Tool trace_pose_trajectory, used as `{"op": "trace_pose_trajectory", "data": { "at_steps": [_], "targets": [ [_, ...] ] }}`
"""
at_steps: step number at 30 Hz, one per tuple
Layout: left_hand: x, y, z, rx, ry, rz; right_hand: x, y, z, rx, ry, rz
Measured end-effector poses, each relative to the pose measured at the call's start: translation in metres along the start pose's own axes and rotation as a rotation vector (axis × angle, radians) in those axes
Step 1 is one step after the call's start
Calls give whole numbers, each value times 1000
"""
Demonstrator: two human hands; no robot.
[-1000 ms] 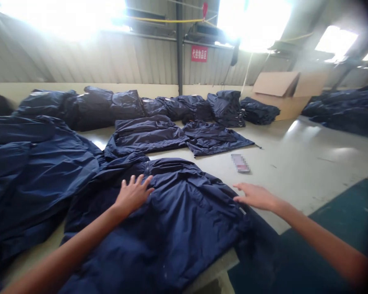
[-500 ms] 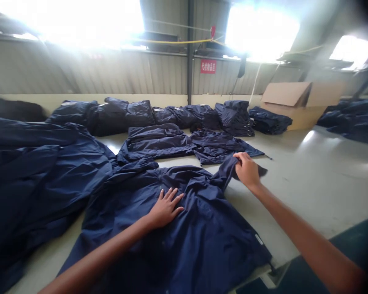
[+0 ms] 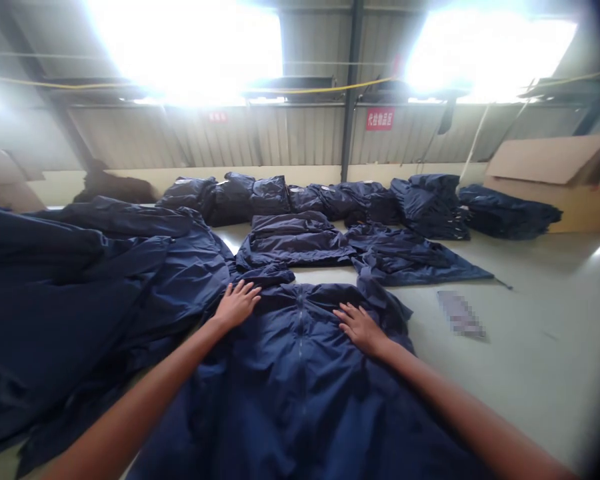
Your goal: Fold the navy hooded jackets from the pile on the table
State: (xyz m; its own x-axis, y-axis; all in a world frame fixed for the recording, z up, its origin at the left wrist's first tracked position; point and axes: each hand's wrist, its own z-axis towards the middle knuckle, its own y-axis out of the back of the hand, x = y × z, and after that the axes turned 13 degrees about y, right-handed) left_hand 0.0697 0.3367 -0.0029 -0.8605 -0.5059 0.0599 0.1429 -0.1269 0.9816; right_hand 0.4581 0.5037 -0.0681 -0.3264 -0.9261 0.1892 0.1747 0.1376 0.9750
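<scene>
A navy zip-up jacket (image 3: 300, 387) lies spread on the pale table (image 3: 540, 373) in front of me, its zipper running down the middle. Resting flat on its upper left side is my left hand (image 3: 236, 305), fingers stretched out. My right hand (image 3: 363, 330) presses the upper right side with its fingers spread, and it grips nothing. The jacket's right sleeve (image 3: 387, 303) lies bunched beyond that hand. The jacket's lower edge runs out of view at the bottom.
More navy garments (image 3: 80, 287) are heaped at the left. Two folded garments (image 3: 300, 243) lie just beyond the jacket. Folded stacks (image 3: 250, 197) line the back wall, with a cardboard box (image 3: 555, 173) at the right. A blurred-out flat item (image 3: 460, 313) lies right of the jacket.
My right hand has let go of the sleeve and moved left onto the jacket. My left hand has slid to the jacket's left side. The front now lies straighter, and the view has turned left.
</scene>
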Motion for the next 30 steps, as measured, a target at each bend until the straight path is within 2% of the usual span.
{"op": "trace_pose_trajectory", "data": {
  "at_steps": [3, 4, 6, 8, 10, 12, 14, 17, 21, 25, 28, 30],
  "targets": [
    [34, -1, 7, 43, 148, 113, -11, -5, -28, 8, -30, 34],
    [38, 0, 8, 28, 179, 126, -14, 0, -35, 12, -39, 34],
    [30, 4, 10, -51, 205, 136, -17, 14, -37, 21, -63, 15],
    [6, 6, 12, -165, 155, 100, -15, 26, -22, -2, -80, -20],
    [-28, 4, 17, -212, 32, -10, -8, 30, 5, -51, -104, -41],
    [-62, -3, 23, -126, -75, -148, -2, 25, 36, -79, -153, -36],
    [-88, -14, 30, -7, -120, -242, 3, 12, 63, -95, -202, -36],
    [-105, -32, 40, 63, -128, -288, -1, -7, 87, -181, -229, -57],
    [-104, -52, 55, 43, -119, -342, -22, -20, 108, -283, -183, -25],
    [-98, -68, 76, -41, -86, -415, -43, -18, 133, -314, -176, -19],
    [-95, -73, 87, -48, -94, -439, -46, -14, 145, -309, -195, -69],
    [-94, -69, 90, -23, -134, -452, -45, -13, 145, -308, -190, -104]
  ]
}}
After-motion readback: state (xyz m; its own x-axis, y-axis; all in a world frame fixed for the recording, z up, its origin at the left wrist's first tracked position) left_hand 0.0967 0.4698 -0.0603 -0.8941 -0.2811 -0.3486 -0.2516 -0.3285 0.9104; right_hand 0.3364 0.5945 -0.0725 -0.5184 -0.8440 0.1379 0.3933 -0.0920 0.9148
